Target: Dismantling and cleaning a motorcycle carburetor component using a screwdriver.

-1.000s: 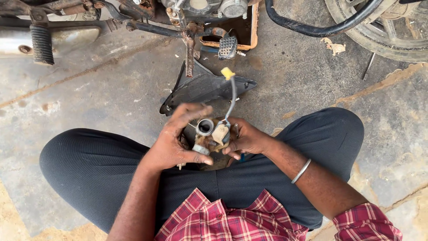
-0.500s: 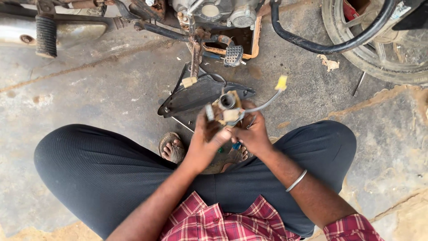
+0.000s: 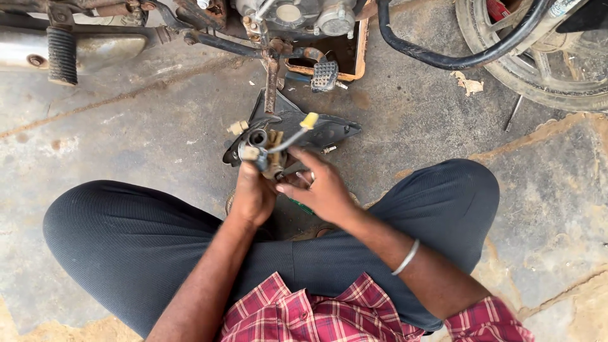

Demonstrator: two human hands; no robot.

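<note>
Left hand (image 3: 252,193) clamps the carburettor (image 3: 261,147), right hand (image 3: 323,187) loosely curled alongside — small parts could drop onto the concrete floor (image 3: 126,139).

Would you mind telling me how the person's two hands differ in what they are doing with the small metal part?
The left hand wraps around the small metal carburettor-like part from below; the right hand only touches its side with extended fingers. The right wrist wears a silver bangle; the left is bare. Both hands meet over the person's crossed legs.
</note>
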